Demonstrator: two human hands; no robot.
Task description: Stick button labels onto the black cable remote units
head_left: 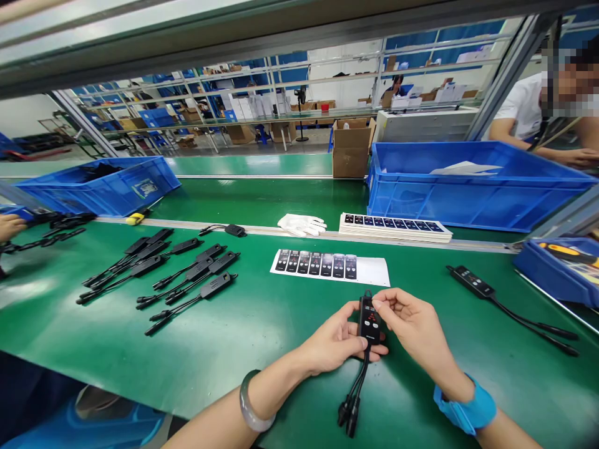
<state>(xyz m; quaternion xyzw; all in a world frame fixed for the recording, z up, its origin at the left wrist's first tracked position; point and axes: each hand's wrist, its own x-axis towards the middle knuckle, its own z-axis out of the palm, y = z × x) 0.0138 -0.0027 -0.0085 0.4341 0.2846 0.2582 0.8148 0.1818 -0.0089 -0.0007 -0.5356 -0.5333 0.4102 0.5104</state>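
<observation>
Controller (369, 319) pinched between left hand (334, 342) fingers, right hand (412, 324) fingertips seemingly on top.

Both forearms enter from 6 o'clock and meet near centre. The left hand (334, 340) lies palm-up, fingers curled, thumb pointing to 3 o'clock, a bangle at the wrist. The right hand (412, 324) arches over, fingertips pinched toward 9 o'clock, a blue band at the wrist.

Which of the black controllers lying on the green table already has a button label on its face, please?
The lone controller on the right, beyond the right hand: its face shows a row of light markings, while those in the pile on the left are plain black.
</observation>
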